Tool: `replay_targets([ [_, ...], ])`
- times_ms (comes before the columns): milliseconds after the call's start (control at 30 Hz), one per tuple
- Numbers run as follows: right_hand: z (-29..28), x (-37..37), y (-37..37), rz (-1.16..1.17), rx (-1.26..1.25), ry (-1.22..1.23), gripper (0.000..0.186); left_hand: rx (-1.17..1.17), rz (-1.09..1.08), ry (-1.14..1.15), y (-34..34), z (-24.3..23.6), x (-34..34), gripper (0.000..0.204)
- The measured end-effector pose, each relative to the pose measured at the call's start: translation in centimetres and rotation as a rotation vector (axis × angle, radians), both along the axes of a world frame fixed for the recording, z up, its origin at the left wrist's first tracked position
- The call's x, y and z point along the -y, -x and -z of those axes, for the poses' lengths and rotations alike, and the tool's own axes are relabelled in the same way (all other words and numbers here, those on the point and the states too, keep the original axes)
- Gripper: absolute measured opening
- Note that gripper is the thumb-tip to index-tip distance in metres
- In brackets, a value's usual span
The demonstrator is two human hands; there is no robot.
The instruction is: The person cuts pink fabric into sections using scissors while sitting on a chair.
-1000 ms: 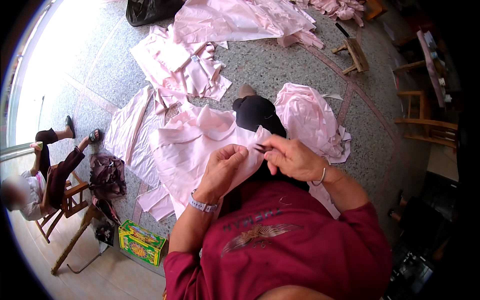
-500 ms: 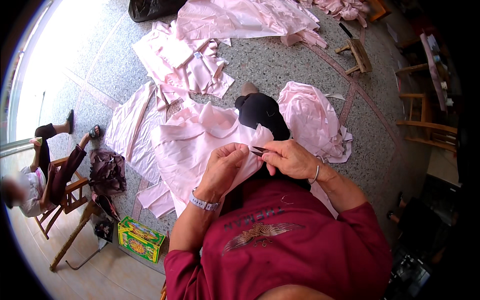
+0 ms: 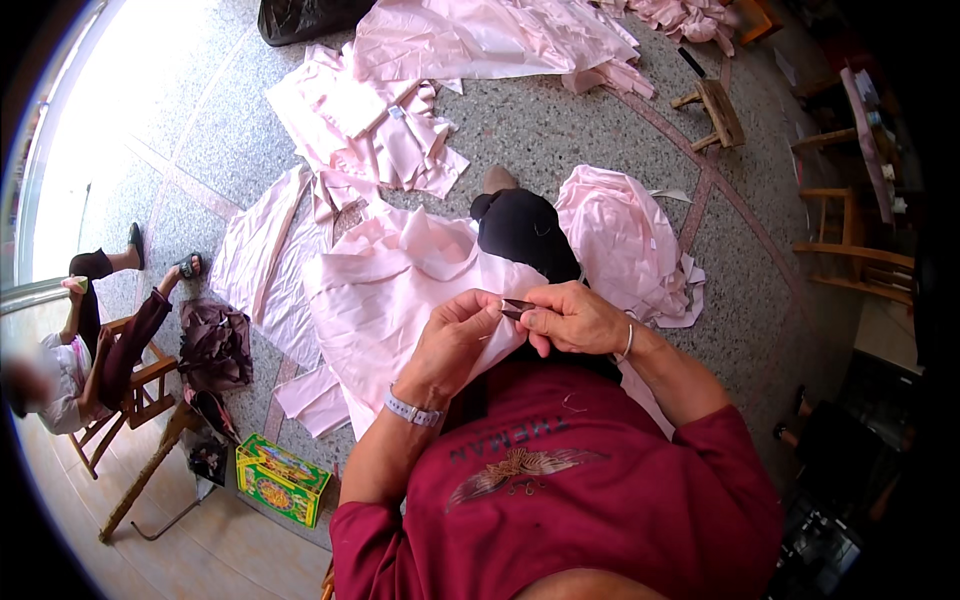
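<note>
A sheet of pink cloth (image 3: 390,290) lies across my lap, over a dark-clad leg (image 3: 520,230). My left hand (image 3: 455,340), with a pale watch on the wrist, pinches the edge of this cloth between thumb and finger. My right hand (image 3: 570,320), wearing a bangle, grips small dark thread snips (image 3: 515,308), whose blades meet the cloth at my left fingertips; any thread there is too small to make out. A crumpled bundle of pink cloth (image 3: 615,235) rests just beyond my right hand.
Pink pieces (image 3: 370,130) and a black bag (image 3: 305,20) lie on the speckled floor. At left another person (image 3: 70,390) sits on a wooden chair, near a bright green box (image 3: 280,480) and a wooden stick (image 3: 140,485). A low stool (image 3: 715,110) and chairs (image 3: 850,230) stand right.
My right hand has shifted slightly left, bringing the snips onto my left fingertips. The raised fold of cloth above the snips now sits lower and flatter.
</note>
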State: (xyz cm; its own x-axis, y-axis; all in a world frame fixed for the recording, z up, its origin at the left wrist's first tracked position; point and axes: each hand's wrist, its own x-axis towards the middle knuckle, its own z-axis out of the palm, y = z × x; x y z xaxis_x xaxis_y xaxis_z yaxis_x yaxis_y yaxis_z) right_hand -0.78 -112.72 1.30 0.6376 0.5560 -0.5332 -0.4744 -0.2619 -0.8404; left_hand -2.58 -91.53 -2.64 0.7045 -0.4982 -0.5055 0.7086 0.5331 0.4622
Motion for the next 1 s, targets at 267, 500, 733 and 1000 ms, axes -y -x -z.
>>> replay_targets([
  [267, 2.1, 0.4, 0.0, -0.027, -0.242, -0.266, 0.023, 0.080, 0.044, -0.117, 0.7, 0.0, 0.6, 0.008],
  [500, 1.5, 0.2, 0.2, -0.006, -0.108, -0.279, 0.022, 0.158, 0.086, -0.367, 0.7, -0.8, 0.7, 0.007],
  [733, -2.6, 2.6, 0.7, 0.086, 0.079, -0.524, 0.023, 0.154, 0.012, -0.411, 0.5, -0.1, -0.4, 0.010],
  [1000, -1.0, -0.5, 0.6, 0.229, 0.441, 0.113, 0.040, 0.067, -0.012, -0.340, 0.3, -0.2, -0.4, 0.010],
])
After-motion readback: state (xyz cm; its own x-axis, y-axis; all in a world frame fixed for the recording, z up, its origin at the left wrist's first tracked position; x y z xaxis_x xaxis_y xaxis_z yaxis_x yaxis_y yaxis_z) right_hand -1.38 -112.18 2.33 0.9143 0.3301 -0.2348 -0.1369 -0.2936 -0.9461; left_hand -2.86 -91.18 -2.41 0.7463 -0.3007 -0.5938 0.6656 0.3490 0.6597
